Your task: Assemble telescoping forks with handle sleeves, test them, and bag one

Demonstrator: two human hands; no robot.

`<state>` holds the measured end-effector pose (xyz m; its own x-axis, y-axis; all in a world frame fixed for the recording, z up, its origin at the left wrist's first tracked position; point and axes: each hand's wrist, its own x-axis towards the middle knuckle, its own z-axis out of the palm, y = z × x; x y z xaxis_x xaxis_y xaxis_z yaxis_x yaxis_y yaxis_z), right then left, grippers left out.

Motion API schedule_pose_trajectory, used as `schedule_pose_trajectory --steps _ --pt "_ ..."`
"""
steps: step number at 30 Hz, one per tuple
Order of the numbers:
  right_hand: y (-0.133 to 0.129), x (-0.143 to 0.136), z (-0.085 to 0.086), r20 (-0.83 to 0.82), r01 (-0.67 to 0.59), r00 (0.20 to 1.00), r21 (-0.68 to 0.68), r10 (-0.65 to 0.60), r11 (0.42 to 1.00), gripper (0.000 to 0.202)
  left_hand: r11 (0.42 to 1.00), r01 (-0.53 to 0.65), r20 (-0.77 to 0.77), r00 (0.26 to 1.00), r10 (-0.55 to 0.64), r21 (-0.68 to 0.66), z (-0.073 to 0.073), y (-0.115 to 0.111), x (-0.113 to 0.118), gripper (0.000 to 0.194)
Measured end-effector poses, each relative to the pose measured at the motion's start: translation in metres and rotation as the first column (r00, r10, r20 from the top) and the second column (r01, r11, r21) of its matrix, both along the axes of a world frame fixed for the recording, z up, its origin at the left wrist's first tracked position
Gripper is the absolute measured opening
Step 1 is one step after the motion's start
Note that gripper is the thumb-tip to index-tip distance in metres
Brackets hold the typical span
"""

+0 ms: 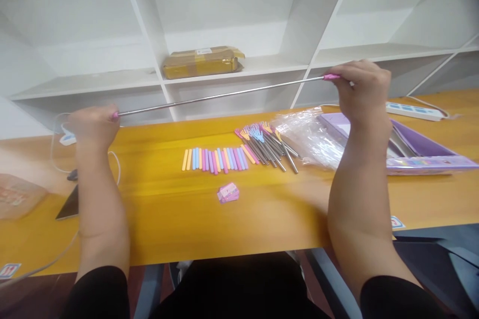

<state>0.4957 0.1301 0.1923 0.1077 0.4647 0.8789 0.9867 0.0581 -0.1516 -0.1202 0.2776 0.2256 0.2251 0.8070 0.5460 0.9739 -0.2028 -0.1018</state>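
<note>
A telescopic back scratcher (pixel 220 95) is drawn out long between my two hands, its thin metal rod rising slightly to the right. My left hand (pixel 95 127) is closed around its left end, where a bit of pink shows. My right hand (pixel 361 79) grips the pink piece at the other end. Below the rod lies a pile of back scratcher rods (pixel 267 147) with coloured claw heads. Left of the pile, pink, orange, blue and purple handle sleeves (pixel 215 159) form a row. Nearer to me rests a small stack of pink cards (pixel 228 192).
Clear plastic bags (pixel 310 134) lie beside an open purple box (pixel 430 162) at right. A power strip (pixel 415 110) sits behind it. At left are a dark flat device (pixel 69 204) and white cables. A taped carton (pixel 202 62) occupies the white shelf (pixel 269 64).
</note>
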Motion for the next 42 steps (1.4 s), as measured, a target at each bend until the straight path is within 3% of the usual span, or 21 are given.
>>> schedule_pose_trajectory --steps 3,10,28,34,38,42 --pt "-0.001 -0.007 0.000 -0.052 -0.096 0.994 -0.055 0.093 0.994 0.016 0.998 -0.070 0.006 0.998 0.070 -0.005 -0.002 -0.002 0.004 0.036" --pt "-0.006 -0.021 0.004 -0.174 -0.094 0.982 -0.134 0.070 0.986 0.014 0.996 -0.083 -0.016 0.996 0.083 -0.025 -0.005 0.002 0.003 0.030" --pt "-0.015 -0.011 0.002 -0.140 -0.068 0.989 -0.094 0.055 0.993 0.018 0.995 -0.095 -0.110 0.990 0.091 -0.033 -0.007 -0.006 0.016 0.035" --pt "-0.016 -0.011 0.002 -0.104 -0.040 0.994 -0.117 0.028 0.992 0.019 0.996 -0.085 -0.100 0.992 0.083 -0.016 -0.005 -0.009 0.009 0.034" --pt "-0.012 -0.022 0.001 -0.037 -0.106 0.994 -0.105 0.103 0.989 0.020 0.995 -0.100 -0.149 0.984 0.097 -0.010 -0.003 -0.013 0.013 0.033" --pt "-0.001 -0.045 -0.003 0.054 -0.184 0.980 -0.127 0.192 0.975 0.026 0.995 -0.089 -0.236 0.969 0.077 -0.038 -0.003 -0.022 0.033 0.035"
